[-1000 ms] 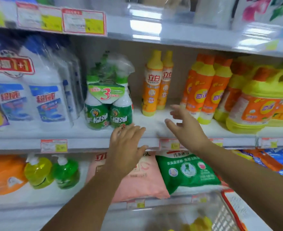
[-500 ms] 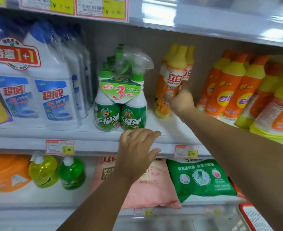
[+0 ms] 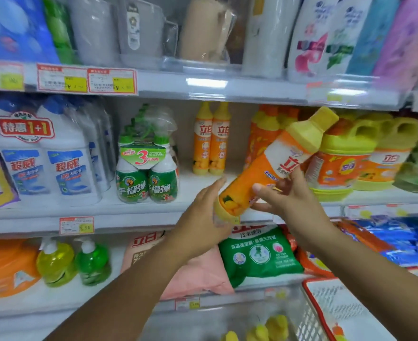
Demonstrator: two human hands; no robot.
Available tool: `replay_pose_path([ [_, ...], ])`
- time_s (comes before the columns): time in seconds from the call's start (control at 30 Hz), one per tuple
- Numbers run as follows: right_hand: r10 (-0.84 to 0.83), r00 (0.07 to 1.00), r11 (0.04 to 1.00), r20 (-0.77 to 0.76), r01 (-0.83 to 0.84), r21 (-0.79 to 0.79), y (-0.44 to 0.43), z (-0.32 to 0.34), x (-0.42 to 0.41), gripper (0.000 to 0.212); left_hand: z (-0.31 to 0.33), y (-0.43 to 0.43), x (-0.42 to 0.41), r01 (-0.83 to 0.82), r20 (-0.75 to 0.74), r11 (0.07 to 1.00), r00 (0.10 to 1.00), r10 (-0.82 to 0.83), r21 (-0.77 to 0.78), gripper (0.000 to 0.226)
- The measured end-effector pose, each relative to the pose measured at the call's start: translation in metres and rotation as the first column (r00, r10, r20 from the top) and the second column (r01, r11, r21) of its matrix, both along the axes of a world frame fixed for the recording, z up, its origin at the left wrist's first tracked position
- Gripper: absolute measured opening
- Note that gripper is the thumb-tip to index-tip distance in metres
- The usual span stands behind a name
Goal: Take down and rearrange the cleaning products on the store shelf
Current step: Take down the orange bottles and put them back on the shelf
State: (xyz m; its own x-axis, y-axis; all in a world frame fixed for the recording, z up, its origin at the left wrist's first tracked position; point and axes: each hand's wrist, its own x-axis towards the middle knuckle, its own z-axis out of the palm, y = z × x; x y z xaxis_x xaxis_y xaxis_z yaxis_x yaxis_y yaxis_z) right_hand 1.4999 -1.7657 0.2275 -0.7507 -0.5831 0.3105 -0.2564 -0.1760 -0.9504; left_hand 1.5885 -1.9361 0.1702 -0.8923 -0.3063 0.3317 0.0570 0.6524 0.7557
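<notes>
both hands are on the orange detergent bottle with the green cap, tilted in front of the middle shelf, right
No: the head view shows a yellow cap, not green. Left hand and right hand are on the tilted orange detergent bottle in front of the middle shelf.

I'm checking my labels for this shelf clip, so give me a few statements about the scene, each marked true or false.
1. The orange bottle is held tilted, with its yellow cap up to the right. True.
2. Only the right hand touches it. False: the left hand rests against its base too.
3. Two matching bottles stand upright on the middle shelf. True.
4. The green spray pack lies on its side. False: it stands upright.
5. The green bag is on the top shelf. False: it lies on the lower shelf, beside a pink bag.
</notes>
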Motion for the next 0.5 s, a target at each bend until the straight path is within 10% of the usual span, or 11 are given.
replay_pose_path([
  [0.5,-0.057,0.990,0.997,0.131,0.050,0.057,0.086,-0.006,0.012,0.074,0.011,0.099,0.031,0.109,0.356,0.988,0.923,-0.143,0.113,0.090],
])
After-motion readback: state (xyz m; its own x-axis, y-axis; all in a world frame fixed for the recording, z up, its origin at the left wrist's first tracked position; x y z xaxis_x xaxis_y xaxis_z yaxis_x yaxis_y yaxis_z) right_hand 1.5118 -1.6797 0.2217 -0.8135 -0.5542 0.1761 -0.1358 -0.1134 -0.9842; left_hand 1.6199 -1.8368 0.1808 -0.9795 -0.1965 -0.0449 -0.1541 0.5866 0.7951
